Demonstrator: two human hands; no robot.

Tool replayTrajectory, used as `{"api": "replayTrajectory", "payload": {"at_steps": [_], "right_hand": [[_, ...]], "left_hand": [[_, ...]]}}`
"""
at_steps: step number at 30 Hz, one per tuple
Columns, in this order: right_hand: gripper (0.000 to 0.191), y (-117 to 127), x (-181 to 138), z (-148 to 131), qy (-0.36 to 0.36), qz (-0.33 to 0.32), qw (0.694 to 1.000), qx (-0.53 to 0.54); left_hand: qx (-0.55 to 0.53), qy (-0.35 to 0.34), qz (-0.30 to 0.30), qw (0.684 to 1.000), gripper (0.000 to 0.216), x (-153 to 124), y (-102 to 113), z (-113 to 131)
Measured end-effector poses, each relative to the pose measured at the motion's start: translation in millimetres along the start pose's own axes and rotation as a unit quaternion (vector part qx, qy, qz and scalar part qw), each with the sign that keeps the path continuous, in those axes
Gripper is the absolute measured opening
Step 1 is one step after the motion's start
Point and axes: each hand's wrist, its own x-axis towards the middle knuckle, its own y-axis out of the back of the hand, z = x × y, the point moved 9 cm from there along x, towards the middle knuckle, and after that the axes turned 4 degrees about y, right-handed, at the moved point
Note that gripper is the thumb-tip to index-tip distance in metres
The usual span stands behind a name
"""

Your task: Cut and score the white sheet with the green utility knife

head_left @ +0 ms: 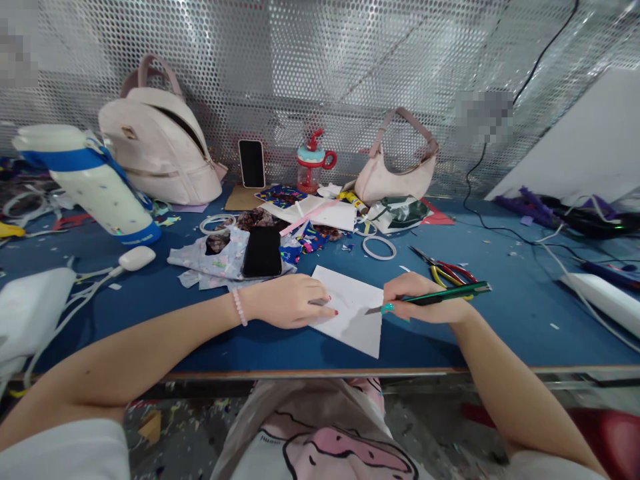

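Note:
A white sheet of paper lies on the blue table near its front edge. My left hand rests on the paper's left side, fingers curled and pressing down, with something small and grey under the fingertips. My right hand grips a green utility knife, whose blade tip touches the paper's right edge. Scissors with red and yellow handles lie just behind my right hand.
A black phone lies on patterned fabric behind the paper. Tape rings, coloured scraps, a small cup with a red lid, two pink bags, a white bottle and cables crowd the table.

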Motion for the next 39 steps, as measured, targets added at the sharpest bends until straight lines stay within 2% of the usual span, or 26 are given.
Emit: {"api": "replayTrajectory", "payload": {"at_steps": [4, 18, 26, 39], "right_hand": [[0.030, -9.0, 2.6, 5.5, -0.015, -0.028, 0.999, -0.021], [0.022, -11.1, 4.9, 7.4, -0.014, -0.026, 0.999, -0.031], [0.018, -14.8, 7.0, 9.3, -0.021, -0.033, 0.999, -0.021], [0.024, -38.2, 19.4, 14.1, -0.020, -0.085, 0.996, -0.023]], "left_hand": [[0.012, 0.005, 0.021, 1.000, 0.029, -0.1, 1.6, -0.3], [-0.010, -0.007, 0.026, 1.000, 0.029, -3.1, -2.7, -2.2], [-0.014, -0.008, 0.057, 0.998, 0.028, -3.5, 0.7, -1.9], [-0.024, -0.004, 0.084, 0.996, 0.028, -3.8, 3.9, -2.7]]}}
